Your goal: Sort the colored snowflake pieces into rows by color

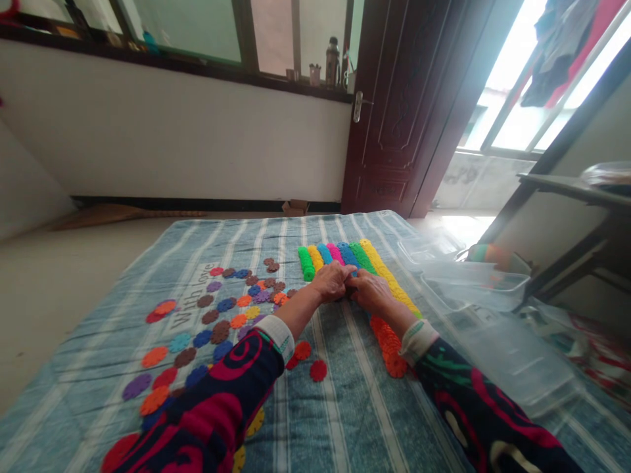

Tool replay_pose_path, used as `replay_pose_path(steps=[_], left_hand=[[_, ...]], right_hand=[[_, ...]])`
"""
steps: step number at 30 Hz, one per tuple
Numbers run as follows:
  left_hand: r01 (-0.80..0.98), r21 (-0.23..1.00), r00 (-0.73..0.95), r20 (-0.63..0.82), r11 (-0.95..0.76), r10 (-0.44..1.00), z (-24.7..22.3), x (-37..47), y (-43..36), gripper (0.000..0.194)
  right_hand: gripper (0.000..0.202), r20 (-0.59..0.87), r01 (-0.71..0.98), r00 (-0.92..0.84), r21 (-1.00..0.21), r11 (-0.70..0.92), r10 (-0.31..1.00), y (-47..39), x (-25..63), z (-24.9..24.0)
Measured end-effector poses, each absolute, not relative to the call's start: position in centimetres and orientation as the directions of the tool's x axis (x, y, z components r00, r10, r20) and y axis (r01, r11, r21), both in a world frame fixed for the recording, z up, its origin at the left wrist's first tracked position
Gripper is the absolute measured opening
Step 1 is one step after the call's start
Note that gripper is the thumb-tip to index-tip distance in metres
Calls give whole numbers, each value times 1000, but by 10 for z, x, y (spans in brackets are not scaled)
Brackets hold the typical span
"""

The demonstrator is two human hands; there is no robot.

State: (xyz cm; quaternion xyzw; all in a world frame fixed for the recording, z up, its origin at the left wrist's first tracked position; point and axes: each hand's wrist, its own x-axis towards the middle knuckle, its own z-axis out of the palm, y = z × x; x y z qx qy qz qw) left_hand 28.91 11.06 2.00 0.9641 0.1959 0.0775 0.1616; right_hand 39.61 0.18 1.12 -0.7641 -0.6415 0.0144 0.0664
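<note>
My left hand (333, 281) and my right hand (371, 289) meet over the near ends of several coloured rows of plastic flower discs. Both hands have curled fingers pressed together; what lies between them is hidden. Beyond the hands show a green row (306, 264), a pink row (336, 253) and a blue row (348, 255). A long yellow row (389, 276) runs along the right side of my right hand. An orange row (389, 348) lies below my right wrist. Loose red discs (318, 370) rest near my left forearm.
Many loose discs (220, 331) in mixed colours are scattered over the left of the striped cloth (335, 420). Clear plastic boxes (513, 355) stand on the right. Behind are a dark red door (394, 118), a small cardboard box (296, 207) and a shelf (582, 190).
</note>
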Motion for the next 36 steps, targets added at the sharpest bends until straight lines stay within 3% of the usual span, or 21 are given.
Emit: replay_pose_path(steps=[6, 13, 21, 31, 36], left_hand=[[366, 277, 906, 111, -889, 408, 18, 286, 112, 41], [387, 372, 866, 167, -844, 471, 11, 276, 114, 52], [389, 370, 820, 279, -844, 500, 8, 259, 109, 43], [460, 175, 819, 295, -870, 492, -3, 240, 93, 32], [494, 144, 808, 286, -857, 514, -6, 242, 88, 27]], right_hand=[[27, 84, 972, 195, -149, -181, 977, 2, 396, 13], [33, 95, 967, 219, -155, -203, 971, 2, 396, 14], [33, 67, 958, 261, -138, -250, 963, 0, 395, 19], [34, -15, 985, 164, -44, -164, 986, 7, 392, 31], [30, -27, 986, 167, -12, -167, 986, 8, 392, 31]])
